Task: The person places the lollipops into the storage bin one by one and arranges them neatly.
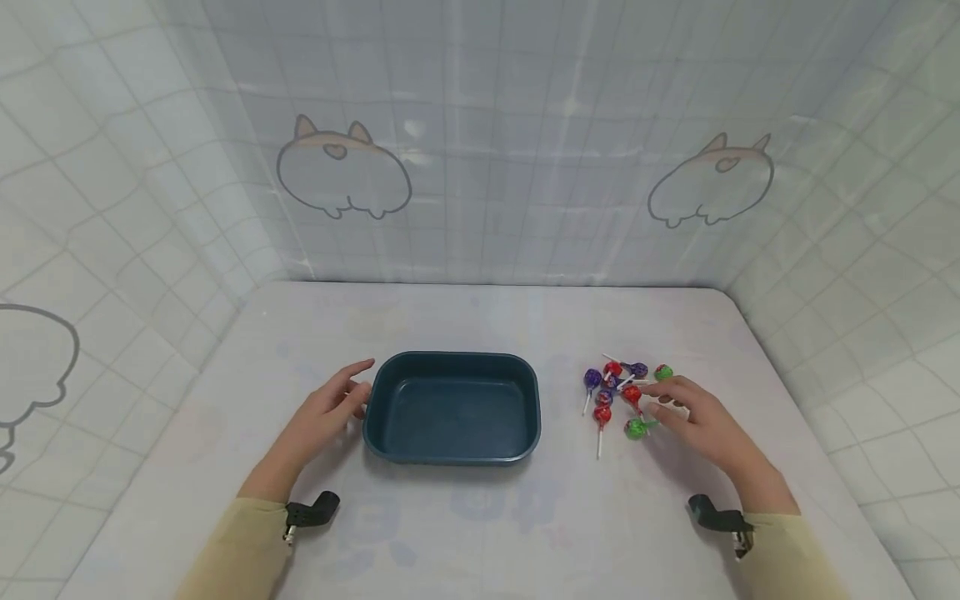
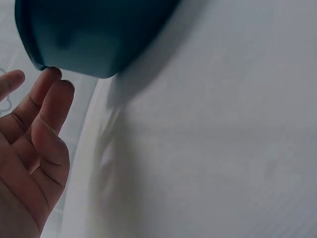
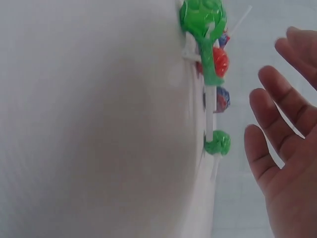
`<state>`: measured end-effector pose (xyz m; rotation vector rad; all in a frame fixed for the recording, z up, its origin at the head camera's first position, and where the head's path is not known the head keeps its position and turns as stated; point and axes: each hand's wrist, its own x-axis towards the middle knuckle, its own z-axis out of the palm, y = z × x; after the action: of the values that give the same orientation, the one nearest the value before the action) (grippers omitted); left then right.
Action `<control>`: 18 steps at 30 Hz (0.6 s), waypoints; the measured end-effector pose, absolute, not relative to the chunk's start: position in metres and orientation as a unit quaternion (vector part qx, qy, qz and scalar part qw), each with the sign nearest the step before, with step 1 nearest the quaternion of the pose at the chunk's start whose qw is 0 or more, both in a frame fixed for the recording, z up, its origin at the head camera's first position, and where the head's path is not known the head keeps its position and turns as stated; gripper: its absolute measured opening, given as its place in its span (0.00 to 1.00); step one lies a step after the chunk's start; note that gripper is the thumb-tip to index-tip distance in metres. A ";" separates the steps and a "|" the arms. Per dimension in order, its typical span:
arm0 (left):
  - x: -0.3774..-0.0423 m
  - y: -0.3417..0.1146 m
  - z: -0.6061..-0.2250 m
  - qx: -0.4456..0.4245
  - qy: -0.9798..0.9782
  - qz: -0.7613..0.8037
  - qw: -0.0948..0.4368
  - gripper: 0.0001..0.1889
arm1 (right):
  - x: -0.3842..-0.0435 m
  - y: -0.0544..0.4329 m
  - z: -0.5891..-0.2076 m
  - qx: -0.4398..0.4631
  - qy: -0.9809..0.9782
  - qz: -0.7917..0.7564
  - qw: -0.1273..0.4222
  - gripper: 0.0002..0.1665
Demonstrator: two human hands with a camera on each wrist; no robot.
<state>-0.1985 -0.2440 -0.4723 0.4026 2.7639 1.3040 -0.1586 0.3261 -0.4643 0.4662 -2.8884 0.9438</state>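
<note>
A dark teal rectangular tray [image 1: 453,451] with raised walls sits mid-table. My left hand [image 1: 326,421] is at its left side, fingers loosely extended, fingertips right at the tray's wall [image 2: 79,54] in the left wrist view. To the right lies a loose cluster of wrapped lollipops in red, purple and green, among them a red lollipop [image 1: 602,415] and a purple lollipop [image 1: 592,378]. My right hand [image 1: 701,423] hovers over the cluster's right edge with relaxed, spread fingers and nothing between them. Close by it is a green lollipop [image 3: 204,19] with a white stick.
The white-covered table [image 1: 480,533] is enclosed by tiled-pattern curtains [image 1: 510,167] at the back and both sides. Cartoon animal outlines are printed on them. Each wrist carries a small black camera mount [image 1: 313,510].
</note>
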 end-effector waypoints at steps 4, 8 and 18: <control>-0.197 -0.242 -0.476 0.130 0.882 0.451 0.039 0.28 | -0.155 0.320 -0.467 0.152 -0.940 0.303 0.032 0.14; -0.196 -0.241 -0.480 0.132 0.870 0.473 0.042 0.27 | -0.152 0.315 -0.468 0.155 -0.940 0.302 0.030 0.14; -0.191 -0.235 -0.467 0.125 0.848 0.511 0.065 0.25 | -0.151 0.310 -0.470 0.186 -0.940 0.285 0.037 0.16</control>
<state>-0.1914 -0.2348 -0.4670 0.3783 2.5586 1.5410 -0.1513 0.3104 -0.4700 0.5710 -2.8851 0.8738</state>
